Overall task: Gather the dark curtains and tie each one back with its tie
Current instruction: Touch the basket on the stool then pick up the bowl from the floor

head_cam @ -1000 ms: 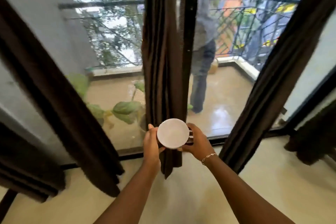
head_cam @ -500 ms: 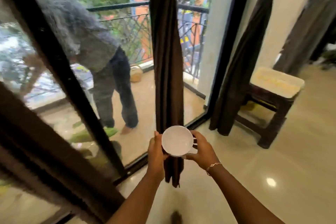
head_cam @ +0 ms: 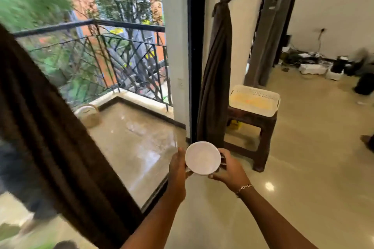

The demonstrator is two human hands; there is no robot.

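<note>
Since the left curtain (head_cam: 50,127) hangs apparently untied, well left of both grips, and the curtain (head_cam: 217,79) just beyond them is already knotted, I'd turn left. My left grip (head_cam: 177,168) and right grip (head_cam: 229,172) clasp a white disc (head_cam: 203,157); I'd free one before bunching folds.

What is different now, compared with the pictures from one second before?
The view swung right: the curtain behind the white disc is gone; a tied curtain beside the stool is ahead. The left hand and right hand keep holding the disc.
</note>
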